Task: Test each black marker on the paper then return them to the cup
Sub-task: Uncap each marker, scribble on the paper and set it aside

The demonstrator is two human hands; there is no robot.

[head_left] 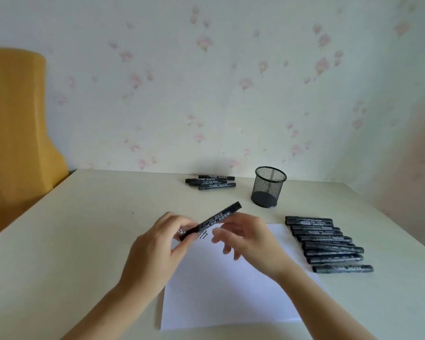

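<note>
Mustard fabric chair [15,123] at far left, beside the pale smooth counter [84,241]. Left hand [155,251] fingers pinch a black marker [211,220] tilted over white paper [226,298] (zigzag scribbles partly hidden). Right hand [248,239] w/ fingers spread, holding nothing. Small marker pile [211,182] behind, round mesh cup [268,186], then a row of markers [329,242].

"700" on held marker [210,222] (faint)

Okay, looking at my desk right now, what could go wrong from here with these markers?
The left hand pinches the marker only near one end, so it may slip onto the paper. The row of markers lies near the table's right edge and might roll off. The small pile could get mixed with untested ones.
</note>
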